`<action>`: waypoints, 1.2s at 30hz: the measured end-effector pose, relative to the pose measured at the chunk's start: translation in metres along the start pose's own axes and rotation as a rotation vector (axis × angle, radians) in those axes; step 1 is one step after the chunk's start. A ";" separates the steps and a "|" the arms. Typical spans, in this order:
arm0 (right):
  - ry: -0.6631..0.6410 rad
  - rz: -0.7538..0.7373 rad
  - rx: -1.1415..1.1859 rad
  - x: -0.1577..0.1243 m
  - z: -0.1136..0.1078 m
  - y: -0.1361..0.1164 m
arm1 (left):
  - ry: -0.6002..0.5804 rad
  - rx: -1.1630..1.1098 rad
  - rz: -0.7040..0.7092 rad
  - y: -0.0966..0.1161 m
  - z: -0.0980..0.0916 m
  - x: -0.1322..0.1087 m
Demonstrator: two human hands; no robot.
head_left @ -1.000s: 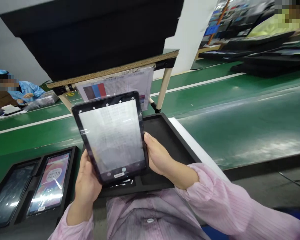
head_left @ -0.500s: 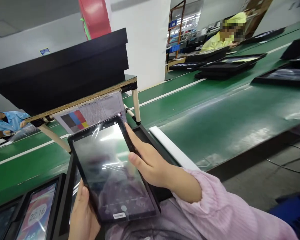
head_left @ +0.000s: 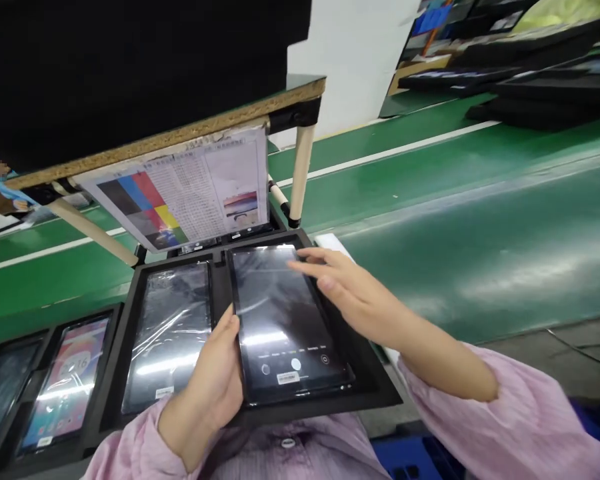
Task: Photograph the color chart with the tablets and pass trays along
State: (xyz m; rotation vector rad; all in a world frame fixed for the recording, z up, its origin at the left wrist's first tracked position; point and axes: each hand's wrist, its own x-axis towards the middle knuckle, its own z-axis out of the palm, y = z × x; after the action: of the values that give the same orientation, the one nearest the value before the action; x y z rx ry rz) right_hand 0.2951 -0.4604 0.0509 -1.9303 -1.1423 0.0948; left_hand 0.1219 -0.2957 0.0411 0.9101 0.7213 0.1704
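- Nearest the viewer, the person's left hand (head_left: 215, 383), in a pink striped sleeve, is curled around the near left edge of a flat black glass-fronted tablet (head_left: 285, 320), thumb on the edge and fingers hidden below it.
- The tablet's long axis runs away from the person, its near end by the left hand and its far end under the right hand. It sits in the right-hand bay of a black foam tray (head_left: 130, 300); whether it lies fully flat there cannot be told.
- The right hand (head_left: 353, 293) reaches in from the right with fingers spread and nearly straight, gripping nothing, the fingertips over the tablet's far half. Contact with the glass cannot be told.
- Just left of the left hand, the tray's other bay holds a second dark tablet under shiny clear film (head_left: 173, 333).
- Further left, a second black tray (head_left: 10, 333) holds a tablet with a lit colourful screen (head_left: 63, 380) and another dark one.
- Beyond the right hand's fingertips, a printed colour test chart (head_left: 180, 193) hangs from a wooden shelf on pale tube legs (head_left: 300, 173), over a green conveyor belt (head_left: 480, 227).
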 end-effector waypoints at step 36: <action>-0.184 0.258 -0.379 0.008 0.017 0.009 | -0.462 2.090 0.981 0.119 0.037 0.074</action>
State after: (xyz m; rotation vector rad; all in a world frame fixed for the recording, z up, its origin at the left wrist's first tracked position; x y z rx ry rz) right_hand 0.2979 -0.4454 0.0369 -2.4450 -1.0798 0.2110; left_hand 0.2197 -0.2150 0.1103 3.1228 -0.3762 -0.0171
